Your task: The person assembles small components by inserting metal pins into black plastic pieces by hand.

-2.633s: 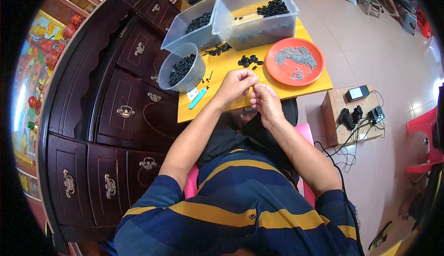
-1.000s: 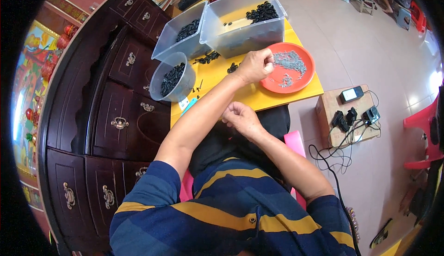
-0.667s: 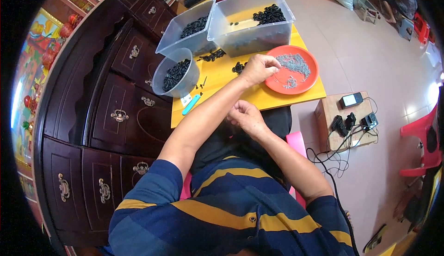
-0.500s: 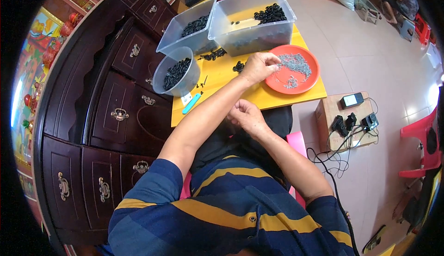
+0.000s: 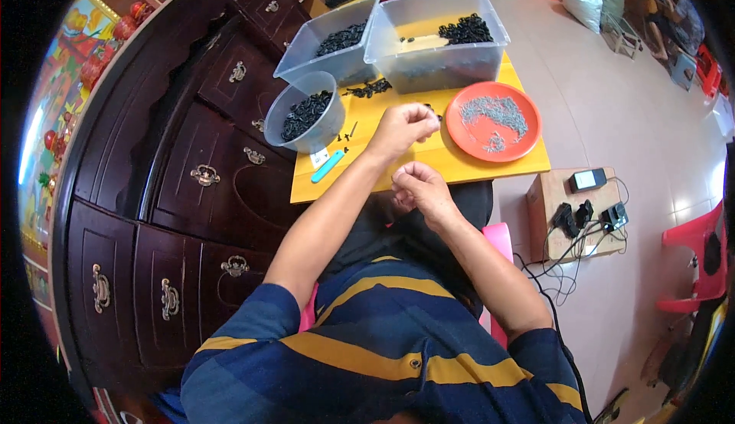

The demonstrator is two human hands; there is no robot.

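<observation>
My left hand [image 5: 403,130] hovers over the yellow table [image 5: 413,165], left of a red plate [image 5: 480,148] strewn with small grey metal pieces. Its thumb and fingers are pinched; whatever lies between them is too small to make out. Closer to my body, my right hand [image 5: 426,193] is at the table's near edge, fingers curled together, their contents hidden. Left of the hands stands a round clear tub [image 5: 325,134] of small black parts. A teal-handled tool [image 5: 328,166] lies in front of it, near a few loose black bits [image 5: 342,143].
Two clear bins, the left one [image 5: 360,69] and the right one [image 5: 429,70], hold black parts at the table's far side. A dark drawer cabinet [image 5: 180,171] runs along the left. At right, a box [image 5: 543,213] bears cables and devices; a pink chair [image 5: 693,248] stands beyond.
My left hand has drawn back from the red plate toward the left, fingers still pinched. The right hand has risen slightly to the right. The whole view has shifted a little.
</observation>
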